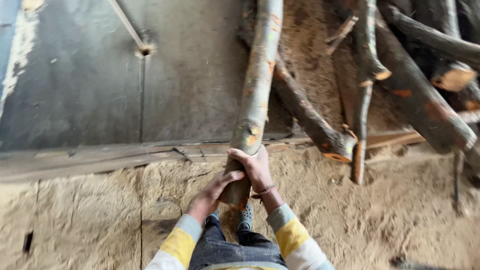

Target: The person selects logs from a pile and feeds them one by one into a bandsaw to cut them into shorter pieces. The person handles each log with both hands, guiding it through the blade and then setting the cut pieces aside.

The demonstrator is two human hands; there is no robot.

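A dark grey metal surface (90,85) fills the upper left of the view, flat and dusted with fine wood particles, with a seam running down it and a small hole (145,50) near the top from which a thin rod (125,22) angles away. Its near edge is bordered by a worn wooden strip (100,157). Below that, the floor (400,210) is covered in a thick, pale layer of sawdust. A pile of logs (415,95) occupies the upper right, rough-barked, lying at crossed angles, several with fresh orange-tan cut ends; one shorter log (310,117) slopes down with its cut end just beside the wooden strip. The held log (257,85), long, slim and grey-barked with orange scuffs, runs from the top of the view down towards the person, tilted slightly, its lower portion crossing the edge of the surface and its butt end hanging above the sawdust in front of the person's legs. Both hands grip that lower end. The right hand (256,167) is wrapped over the log from the right side, fingers clamped around the bark, a thin band at the wrist. The left hand (216,189) sits just below and to the left, fingers closed on the log near its butt, touching the right hand. Both sleeves are grey with yellow and white stripes. Dark trousers and one grey shoe (245,217) show beneath the hands.
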